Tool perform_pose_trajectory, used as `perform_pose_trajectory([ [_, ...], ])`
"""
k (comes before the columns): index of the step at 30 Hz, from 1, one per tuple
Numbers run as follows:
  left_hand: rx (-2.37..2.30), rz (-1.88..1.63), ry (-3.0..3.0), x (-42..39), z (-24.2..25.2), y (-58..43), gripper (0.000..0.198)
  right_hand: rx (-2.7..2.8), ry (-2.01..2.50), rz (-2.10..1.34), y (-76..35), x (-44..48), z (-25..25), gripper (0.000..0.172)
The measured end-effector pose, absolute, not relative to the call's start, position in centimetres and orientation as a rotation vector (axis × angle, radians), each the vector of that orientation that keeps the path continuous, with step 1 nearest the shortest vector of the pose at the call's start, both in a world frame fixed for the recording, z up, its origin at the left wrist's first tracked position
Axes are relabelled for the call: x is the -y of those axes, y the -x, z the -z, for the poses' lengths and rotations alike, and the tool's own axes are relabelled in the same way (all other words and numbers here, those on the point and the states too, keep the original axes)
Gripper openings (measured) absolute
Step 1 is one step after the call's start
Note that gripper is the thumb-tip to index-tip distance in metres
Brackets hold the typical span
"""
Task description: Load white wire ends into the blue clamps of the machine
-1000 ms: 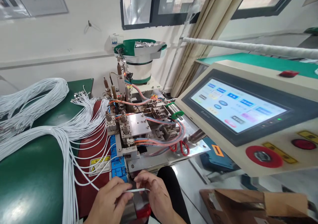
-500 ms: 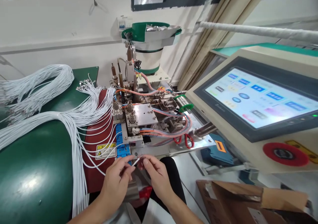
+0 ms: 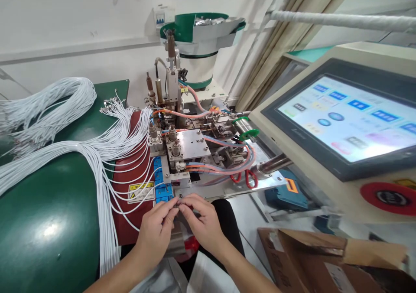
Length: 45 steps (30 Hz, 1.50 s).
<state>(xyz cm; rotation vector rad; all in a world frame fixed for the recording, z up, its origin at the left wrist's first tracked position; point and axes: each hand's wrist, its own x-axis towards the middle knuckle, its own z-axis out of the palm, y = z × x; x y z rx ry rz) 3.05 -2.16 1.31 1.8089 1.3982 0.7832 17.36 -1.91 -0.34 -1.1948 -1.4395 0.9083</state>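
My left hand (image 3: 156, 223) and my right hand (image 3: 203, 221) meet fingertip to fingertip in front of the machine (image 3: 188, 145). Both are closed in a pinch at the end of a white cable; the tip between the fingers is mostly hidden. Several white cables (image 3: 126, 152) run from a bundle on the green table over a red plate (image 3: 125, 230) toward the machine. Some reach the blue holders (image 3: 162, 191), just beyond my left hand. A yellow warning label (image 3: 141, 192) lies on the red plate.
A tilted touch screen (image 3: 351, 115) with a red button (image 3: 388, 199) stands at right. Behind the machine is a green-rimmed feeder bowl (image 3: 201, 37). Cardboard boxes (image 3: 308, 258) sit lower right. The green table (image 3: 48, 206) fills the left, with another cable bundle (image 3: 65, 96).
My fingertips have come together, hiding the piece of white cable that showed between them. The view has tilted down slightly, and the machine and screen appear shifted.
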Motion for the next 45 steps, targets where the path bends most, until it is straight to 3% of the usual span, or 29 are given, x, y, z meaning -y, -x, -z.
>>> perform_pose_trajectory([
  [7,-1.388,-0.805,-1.665,2.1,-1.0,-2.7,0.022,1.427,1.198,-0.799,-16.8,2.4,0.5,0.013],
  [16,-1.207,-0.665,-1.042,0.9,-1.4,-2.7,0.028,1.588,1.106,-0.892,-18.1,2.0,-0.4,0.018],
  [22,-1.166,-0.645,-0.968,0.9,-1.6,-2.7,0.030,1.408,1.193,-0.921,-17.4,1.9,-0.3,0.013],
  [39,-1.055,-0.440,-0.756,1.0,-1.9,-2.0,0.037,1.867,0.747,-1.168,-20.1,-0.2,-2.4,0.028],
  [45,-1.097,-0.646,-0.799,0.4,-2.6,-2.3,0.025,1.258,1.013,-1.317,-17.6,0.3,-0.3,0.018],
])
